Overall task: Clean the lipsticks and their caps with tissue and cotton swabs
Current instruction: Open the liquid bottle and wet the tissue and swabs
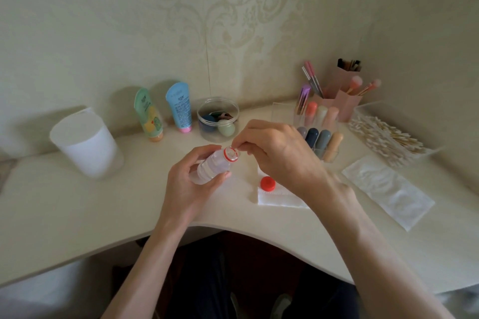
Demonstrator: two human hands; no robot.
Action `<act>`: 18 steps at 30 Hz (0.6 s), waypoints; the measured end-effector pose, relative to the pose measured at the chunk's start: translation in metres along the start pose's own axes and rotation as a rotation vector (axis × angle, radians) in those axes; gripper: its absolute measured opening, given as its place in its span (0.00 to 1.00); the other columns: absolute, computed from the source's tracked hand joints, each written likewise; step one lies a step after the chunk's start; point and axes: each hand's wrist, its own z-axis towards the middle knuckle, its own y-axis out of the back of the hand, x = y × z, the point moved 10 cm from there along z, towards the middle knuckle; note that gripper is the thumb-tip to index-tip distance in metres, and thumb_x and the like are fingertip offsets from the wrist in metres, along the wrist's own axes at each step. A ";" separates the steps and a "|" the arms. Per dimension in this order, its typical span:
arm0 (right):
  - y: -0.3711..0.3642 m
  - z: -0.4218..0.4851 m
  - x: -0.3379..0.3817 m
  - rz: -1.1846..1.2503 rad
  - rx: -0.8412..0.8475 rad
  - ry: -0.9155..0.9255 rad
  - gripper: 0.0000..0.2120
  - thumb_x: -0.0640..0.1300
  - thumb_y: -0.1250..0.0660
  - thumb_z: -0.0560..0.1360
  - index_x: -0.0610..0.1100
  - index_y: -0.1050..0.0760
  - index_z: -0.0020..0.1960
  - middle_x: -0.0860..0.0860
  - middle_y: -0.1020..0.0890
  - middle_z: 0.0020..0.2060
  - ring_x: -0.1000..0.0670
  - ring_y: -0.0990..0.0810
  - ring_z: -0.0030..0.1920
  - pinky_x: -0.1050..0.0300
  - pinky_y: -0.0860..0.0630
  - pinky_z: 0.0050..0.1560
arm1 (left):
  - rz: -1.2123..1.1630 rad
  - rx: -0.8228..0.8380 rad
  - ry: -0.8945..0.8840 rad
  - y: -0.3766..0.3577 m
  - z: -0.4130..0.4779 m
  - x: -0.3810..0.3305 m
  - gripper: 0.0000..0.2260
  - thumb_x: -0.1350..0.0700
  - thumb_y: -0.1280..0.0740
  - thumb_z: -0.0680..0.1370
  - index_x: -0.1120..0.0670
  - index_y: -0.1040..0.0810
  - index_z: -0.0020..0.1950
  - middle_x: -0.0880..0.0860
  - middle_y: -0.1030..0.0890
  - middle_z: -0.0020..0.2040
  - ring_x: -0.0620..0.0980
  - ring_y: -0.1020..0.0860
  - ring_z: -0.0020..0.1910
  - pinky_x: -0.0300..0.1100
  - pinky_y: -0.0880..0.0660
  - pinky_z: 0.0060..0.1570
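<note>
My left hand [189, 184] grips the uncapped bottle [215, 164], tilted so its mouth meets my right hand [277, 147], whose fingers [243, 142] bunch there on what I cannot tell; the cap [268, 184] waits on a tissue [277, 198] near the desk's [77, 215] front edge, with lipsticks [321, 137] and swabs [383, 137] toward its back right corner.

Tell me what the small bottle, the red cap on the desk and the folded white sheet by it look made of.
The bottle looks like clear plastic: see-through, ribbed wall, slight gloss. The red cap is probably opaque plastic: solid colour, moulded shape. The white sheet seems to be tissue paper: matt, thin, folded flat.
</note>
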 end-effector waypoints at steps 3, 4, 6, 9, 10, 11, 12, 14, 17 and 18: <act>-0.001 0.000 0.002 -0.003 -0.001 0.009 0.07 0.32 0.29 0.78 0.43 0.16 0.51 0.50 0.17 0.46 0.43 0.17 0.42 0.42 0.19 0.39 | -0.001 -0.001 0.002 0.000 0.000 0.002 0.20 0.63 0.19 0.71 0.47 0.17 0.58 0.43 0.14 0.51 0.49 0.16 0.49 0.45 0.19 0.51; 0.000 0.001 0.002 -0.012 -0.013 0.005 0.07 0.33 0.29 0.78 0.43 0.16 0.51 0.51 0.17 0.46 0.43 0.17 0.42 0.41 0.20 0.39 | -0.007 0.001 0.009 0.000 0.000 0.003 0.20 0.63 0.19 0.71 0.47 0.17 0.58 0.44 0.14 0.51 0.50 0.15 0.49 0.46 0.18 0.51; 0.002 0.001 0.002 -0.012 -0.029 -0.002 0.06 0.35 0.29 0.79 0.44 0.16 0.51 0.51 0.17 0.47 0.42 0.18 0.42 0.41 0.20 0.39 | -0.012 0.005 0.015 0.000 0.000 0.004 0.20 0.62 0.19 0.71 0.47 0.17 0.59 0.45 0.14 0.51 0.51 0.15 0.49 0.47 0.18 0.50; 0.000 -0.001 0.003 0.022 -0.010 -0.001 0.05 0.38 0.28 0.79 0.45 0.15 0.51 0.52 0.17 0.47 0.45 0.17 0.43 0.42 0.20 0.41 | -0.011 0.007 0.015 0.000 -0.001 0.003 0.20 0.62 0.19 0.71 0.47 0.17 0.59 0.45 0.14 0.51 0.51 0.15 0.50 0.47 0.18 0.52; 0.000 -0.001 0.002 0.024 -0.015 -0.009 0.04 0.39 0.29 0.80 0.45 0.15 0.52 0.53 0.17 0.47 0.45 0.17 0.43 0.42 0.20 0.42 | -0.010 0.006 0.015 0.000 -0.001 0.003 0.20 0.62 0.19 0.71 0.47 0.17 0.59 0.45 0.14 0.51 0.50 0.15 0.50 0.47 0.18 0.52; 0.000 -0.001 0.000 0.017 -0.027 -0.022 0.04 0.41 0.30 0.80 0.46 0.16 0.52 0.53 0.18 0.48 0.44 0.18 0.43 0.41 0.20 0.42 | -0.009 0.005 0.015 0.000 -0.001 0.003 0.20 0.62 0.19 0.71 0.46 0.17 0.58 0.45 0.14 0.51 0.50 0.15 0.50 0.47 0.18 0.52; 0.000 -0.002 -0.003 0.012 -0.037 -0.037 0.05 0.43 0.31 0.80 0.47 0.16 0.52 0.54 0.18 0.48 0.42 0.18 0.42 0.40 0.21 0.42 | -0.009 0.005 0.014 0.000 -0.001 0.002 0.20 0.62 0.19 0.71 0.46 0.17 0.58 0.44 0.14 0.51 0.50 0.15 0.50 0.46 0.18 0.52; -0.001 -0.002 -0.007 0.024 -0.034 -0.059 0.05 0.45 0.32 0.80 0.48 0.16 0.51 0.55 0.19 0.48 0.42 0.18 0.42 0.39 0.21 0.43 | -0.006 0.005 0.013 0.000 -0.001 0.001 0.20 0.62 0.19 0.71 0.46 0.17 0.58 0.44 0.14 0.51 0.48 0.15 0.51 0.44 0.19 0.52; 0.002 -0.002 -0.007 0.027 -0.046 -0.073 0.04 0.45 0.31 0.80 0.48 0.16 0.51 0.54 0.18 0.49 0.44 0.18 0.43 0.39 0.21 0.42 | -0.009 0.001 -0.002 0.000 -0.001 -0.003 0.20 0.62 0.19 0.70 0.48 0.17 0.58 0.43 0.13 0.52 0.47 0.15 0.54 0.39 0.21 0.55; 0.003 -0.001 -0.008 0.025 -0.054 -0.079 0.04 0.45 0.30 0.80 0.47 0.16 0.51 0.54 0.18 0.48 0.45 0.19 0.43 0.40 0.21 0.42 | -0.017 0.001 -0.003 0.000 0.000 -0.004 0.20 0.62 0.19 0.70 0.48 0.17 0.58 0.43 0.13 0.52 0.46 0.16 0.54 0.38 0.21 0.56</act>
